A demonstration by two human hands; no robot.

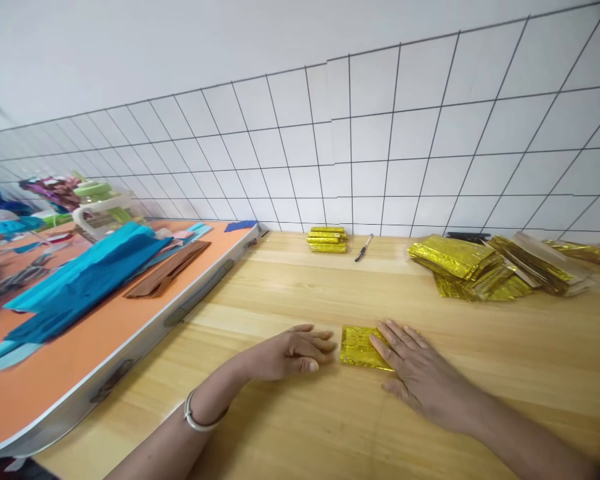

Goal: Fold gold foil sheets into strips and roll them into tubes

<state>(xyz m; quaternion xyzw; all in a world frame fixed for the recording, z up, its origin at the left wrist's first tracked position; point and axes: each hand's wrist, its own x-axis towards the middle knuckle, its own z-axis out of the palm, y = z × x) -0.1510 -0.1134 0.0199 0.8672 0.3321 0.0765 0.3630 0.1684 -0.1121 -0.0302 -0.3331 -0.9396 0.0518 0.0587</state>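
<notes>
A rectangular sheet of shiny gold foil (359, 347) lies flat on the wooden table (290, 287). My right hand (410, 367) rests on the sheet's right part with its fingers stretched out, hiding that end. Just left of the sheet, my left hand (300, 352) hovers at or just above the table, apart from the foil. Its fingers are loosely bent and apart, with nothing visible in them. A bracelet (193, 413) circles the left wrist.
Rolled gold foil pieces (327, 240) are stacked near the tiled wall (370, 133), beside a pen (364, 248). Gold foil sheets (460, 263) are heaped back right. At left, an orange-topped table (180, 303) bears blue fabric-like material (90, 287), brown strips (170, 270) and a green-lidded container (100, 207).
</notes>
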